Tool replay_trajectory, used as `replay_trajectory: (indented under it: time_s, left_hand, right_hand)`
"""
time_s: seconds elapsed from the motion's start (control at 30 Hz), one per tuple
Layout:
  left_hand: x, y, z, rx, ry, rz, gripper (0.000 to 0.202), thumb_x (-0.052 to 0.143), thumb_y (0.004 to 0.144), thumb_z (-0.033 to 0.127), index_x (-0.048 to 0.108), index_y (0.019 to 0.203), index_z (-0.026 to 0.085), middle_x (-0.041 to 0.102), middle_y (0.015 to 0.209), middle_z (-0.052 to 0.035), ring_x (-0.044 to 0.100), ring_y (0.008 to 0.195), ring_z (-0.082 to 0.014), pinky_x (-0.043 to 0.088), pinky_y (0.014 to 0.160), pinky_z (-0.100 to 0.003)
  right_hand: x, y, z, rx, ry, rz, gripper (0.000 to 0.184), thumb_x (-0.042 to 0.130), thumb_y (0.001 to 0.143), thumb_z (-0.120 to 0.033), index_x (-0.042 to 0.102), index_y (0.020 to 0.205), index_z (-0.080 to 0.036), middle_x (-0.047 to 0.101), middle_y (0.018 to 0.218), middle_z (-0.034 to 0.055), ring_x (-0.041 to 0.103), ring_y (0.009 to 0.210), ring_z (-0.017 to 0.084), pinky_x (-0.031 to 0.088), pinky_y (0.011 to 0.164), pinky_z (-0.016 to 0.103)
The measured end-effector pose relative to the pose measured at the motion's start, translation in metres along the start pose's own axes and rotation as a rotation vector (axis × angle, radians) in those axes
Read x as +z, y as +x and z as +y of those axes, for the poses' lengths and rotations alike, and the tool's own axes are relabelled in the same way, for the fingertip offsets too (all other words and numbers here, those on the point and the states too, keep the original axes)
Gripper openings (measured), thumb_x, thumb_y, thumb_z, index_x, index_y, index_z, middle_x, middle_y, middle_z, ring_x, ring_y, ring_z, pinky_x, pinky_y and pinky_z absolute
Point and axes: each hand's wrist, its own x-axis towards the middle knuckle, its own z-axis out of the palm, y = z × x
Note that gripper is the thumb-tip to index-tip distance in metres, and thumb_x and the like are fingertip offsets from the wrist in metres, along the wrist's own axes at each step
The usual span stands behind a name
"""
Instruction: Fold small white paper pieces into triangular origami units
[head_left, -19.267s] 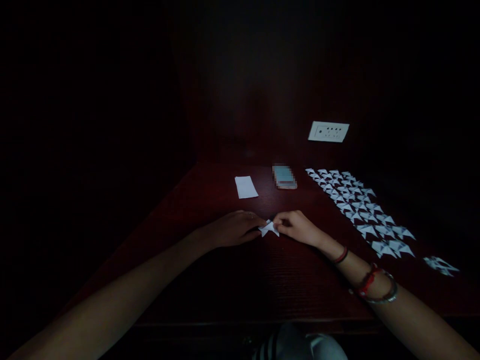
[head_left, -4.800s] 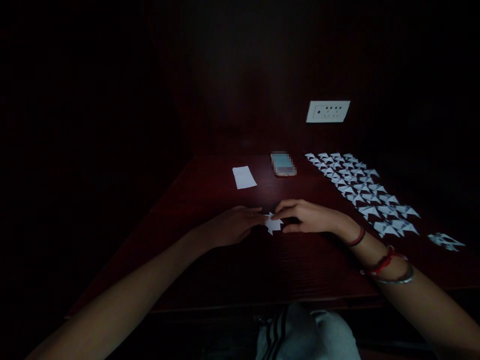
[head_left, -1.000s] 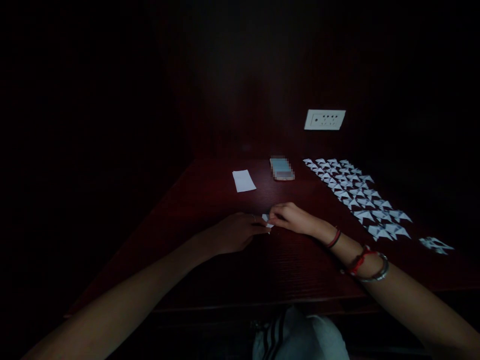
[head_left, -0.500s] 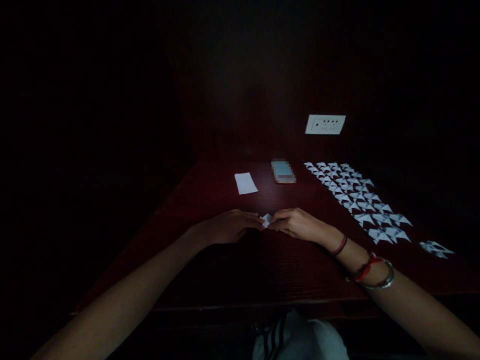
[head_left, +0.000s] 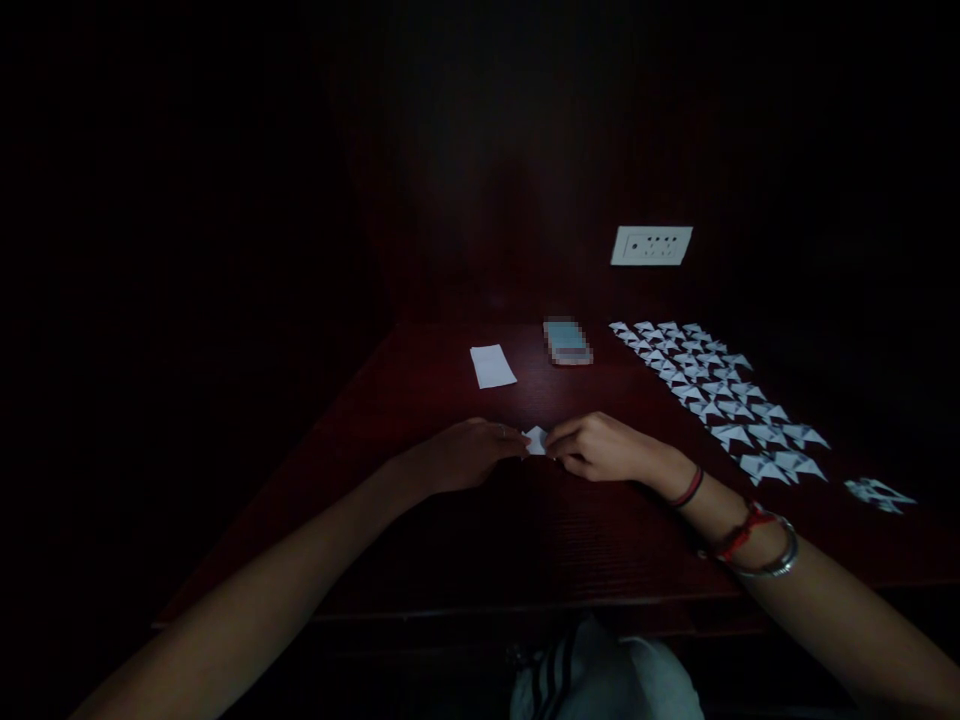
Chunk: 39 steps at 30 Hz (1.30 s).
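Observation:
A small folded white paper piece (head_left: 535, 440) lies on the dark red table (head_left: 570, 540) between my two hands. My left hand (head_left: 465, 455) pinches its left side with closed fingers. My right hand (head_left: 600, 447) pinches its right side, fingers curled. Red thread bands and a metal bangle circle my right wrist (head_left: 750, 540). Most of the paper piece is covered by my fingertips.
Several folded white paper pieces (head_left: 720, 395) lie in rows at the right, with one more apart (head_left: 877, 492). A flat white paper slip (head_left: 493, 366) and a phone (head_left: 567, 342) rest further back. A white wall socket (head_left: 651, 245) sits behind. The room is dark.
Over the last second my hands stayed together on the paper piece, with my right hand shifting slightly. Earlier the piece lay more unfolded, star-shaped, between my fingers.

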Motion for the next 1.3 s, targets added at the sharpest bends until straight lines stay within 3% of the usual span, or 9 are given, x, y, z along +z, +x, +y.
replay_trajectory:
  time_s: [0.17, 0.3, 0.47, 0.63, 0.77, 0.93, 1.03, 1.3]
  left_hand:
    - [-0.002, 0.000, 0.001, -0.002, -0.052, 0.017, 0.039, 0.037, 0.074, 0.002, 0.049, 0.105, 0.022, 0.048, 0.115, 0.0002, 0.045, 0.102, -0.0122, 0.034, 0.088, -0.029]
    - [0.001, 0.000, -0.001, 0.008, -0.059, 0.024, 0.038, 0.038, 0.074, 0.002, 0.050, 0.103, 0.021, 0.046, 0.116, 0.0001, 0.041, 0.106, -0.0129, 0.031, 0.091, -0.030]
    - [0.004, 0.000, -0.001, -0.031, -0.024, 0.018, 0.032, 0.038, 0.078, 0.008, 0.049, 0.105, 0.023, 0.044, 0.117, -0.0004, 0.041, 0.105, -0.0150, 0.031, 0.090, -0.032]
    - [0.006, 0.001, -0.001, -0.049, -0.013, -0.003, 0.041, 0.037, 0.077, 0.005, 0.042, 0.112, 0.024, 0.044, 0.117, -0.0001, 0.041, 0.104, -0.0143, 0.030, 0.089, -0.030]
    - [0.008, 0.003, -0.002, -0.032, 0.020, -0.022, 0.048, 0.038, 0.075, 0.003, 0.038, 0.117, 0.027, 0.040, 0.121, 0.0008, 0.037, 0.109, -0.0146, 0.028, 0.091, -0.030]
    - [0.008, 0.003, 0.000, -0.051, 0.023, -0.021, 0.048, 0.038, 0.075, 0.005, 0.038, 0.117, 0.028, 0.037, 0.123, 0.0013, 0.035, 0.110, -0.0148, 0.027, 0.091, -0.029]
    - [0.009, 0.002, 0.000, -0.059, 0.008, -0.015, 0.045, 0.037, 0.077, 0.007, 0.039, 0.116, 0.029, 0.037, 0.123, 0.0010, 0.035, 0.110, -0.0149, 0.027, 0.091, -0.029]
    - [0.010, 0.002, -0.002, -0.050, -0.026, -0.019, 0.040, 0.036, 0.080, 0.011, 0.040, 0.117, 0.027, 0.038, 0.121, 0.0001, 0.037, 0.108, -0.0140, 0.029, 0.091, -0.029]
  right_hand:
    - [-0.001, -0.004, 0.002, 0.028, 0.064, 0.034, 0.022, 0.044, 0.071, -0.010, 0.063, 0.081, -0.014, 0.061, 0.088, 0.0049, 0.056, 0.080, 0.014, 0.042, 0.075, 0.025]
    - [0.001, -0.003, 0.011, 0.110, 0.155, 0.156, 0.023, 0.042, 0.072, -0.009, 0.062, 0.083, -0.014, 0.061, 0.085, 0.0042, 0.055, 0.076, 0.012, 0.042, 0.072, 0.024]
    - [0.010, 0.007, 0.023, 0.340, 0.292, 0.301, 0.028, 0.048, 0.072, -0.018, 0.057, 0.098, -0.014, 0.060, 0.086, 0.0049, 0.054, 0.072, 0.011, 0.042, 0.069, 0.025]
    - [0.027, 0.022, 0.030, 0.647, 0.588, 0.271, 0.033, 0.055, 0.066, -0.020, 0.054, 0.098, -0.012, 0.061, 0.074, 0.0020, 0.054, 0.065, 0.010, 0.043, 0.064, 0.023]
    - [0.033, 0.029, 0.029, 0.764, 0.658, 0.260, 0.032, 0.058, 0.062, -0.020, 0.056, 0.093, -0.011, 0.060, 0.076, 0.0034, 0.054, 0.063, 0.010, 0.042, 0.058, 0.021]
    - [0.024, 0.031, 0.021, 0.692, 0.443, 0.191, 0.020, 0.057, 0.059, -0.016, 0.060, 0.078, -0.014, 0.059, 0.074, 0.0015, 0.052, 0.066, 0.010, 0.039, 0.059, 0.021]
    - [0.021, 0.032, 0.022, 0.708, 0.431, 0.134, 0.020, 0.056, 0.059, -0.014, 0.059, 0.079, -0.015, 0.058, 0.071, 0.0010, 0.051, 0.061, 0.009, 0.038, 0.055, 0.020]
    - [0.025, 0.032, 0.022, 0.581, 0.460, 0.256, 0.010, 0.053, 0.061, -0.010, 0.058, 0.069, -0.013, 0.058, 0.066, 0.0001, 0.051, 0.058, 0.007, 0.038, 0.052, 0.017]
